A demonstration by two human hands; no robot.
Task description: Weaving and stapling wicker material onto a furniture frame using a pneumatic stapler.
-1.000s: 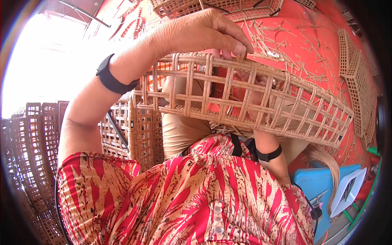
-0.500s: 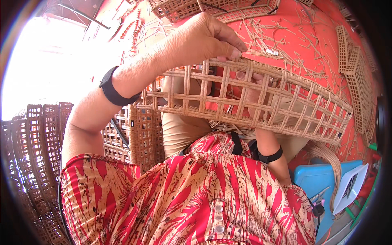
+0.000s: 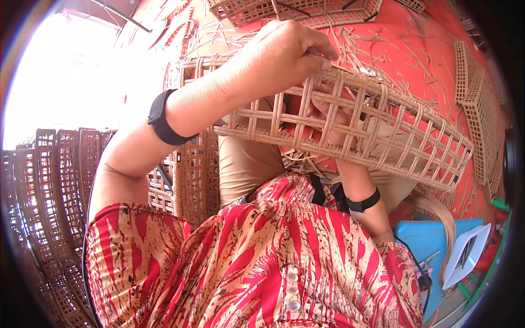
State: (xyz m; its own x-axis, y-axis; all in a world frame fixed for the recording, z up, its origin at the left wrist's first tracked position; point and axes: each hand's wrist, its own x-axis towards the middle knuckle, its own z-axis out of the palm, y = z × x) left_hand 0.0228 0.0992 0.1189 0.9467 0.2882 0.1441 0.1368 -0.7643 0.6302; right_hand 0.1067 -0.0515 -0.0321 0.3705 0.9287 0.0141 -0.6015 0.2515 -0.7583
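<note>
A long brown wicker basket frame (image 3: 377,117), woven in an open lattice, lies tilted across my lap. My left hand (image 3: 295,49) reaches over it from the left, its fingers and thumb pinched together at the upper rim. Behind the lattice is my right hand (image 3: 331,112), seen through the gaps. Its fingers are bent close below that rim; what they grip is hidden by the weave. Black bands circle both of my forearms.
Stacked wicker pieces (image 3: 54,191) stand at my left, and another lattice piece (image 3: 191,177) is beside my leg. More baskets lie at the far edge (image 3: 328,16) and right (image 3: 478,109). Cut strands litter the red floor. A blue stool (image 3: 407,232) bears a white tray (image 3: 467,257).
My left hand has shifted slightly right and down along the upper rim. Behind the lattice, my right hand has moved a little and its fingers have changed position. The frame's left end has tilted upward.
</note>
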